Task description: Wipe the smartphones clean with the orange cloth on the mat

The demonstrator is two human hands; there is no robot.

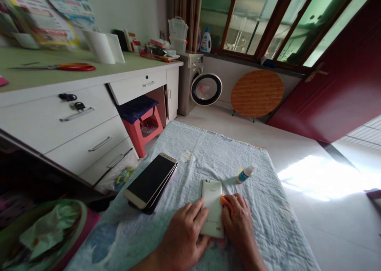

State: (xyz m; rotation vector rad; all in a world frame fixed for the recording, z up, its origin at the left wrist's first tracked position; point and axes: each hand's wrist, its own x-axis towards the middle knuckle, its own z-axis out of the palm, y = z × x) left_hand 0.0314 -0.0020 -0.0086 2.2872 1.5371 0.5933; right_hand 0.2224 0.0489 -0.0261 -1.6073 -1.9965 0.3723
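A white smartphone (213,207) lies back side up on the cloth-covered table, its camera at the far end. Along its left edge my left hand (187,233) grips it, fingers on the edge and thumb at the near end. My right hand (239,219) is closed on an orange cloth (227,202), mostly hidden under the fingers, and presses it to the phone's right edge. Beyond that hand a small bottle (245,174) with a blue label and white cap stands upright. To the left rests a stack of phones (151,180), the top one gold-framed with a dark screen.
A pale blue quilted cloth (205,144) covers the table. A waste bin (85,227) stands at the lower left. Behind are a white desk (80,116) with scissors (74,67) and a paper roll (99,46), a red stool (143,130), and a washing machine (186,84) with its door open.
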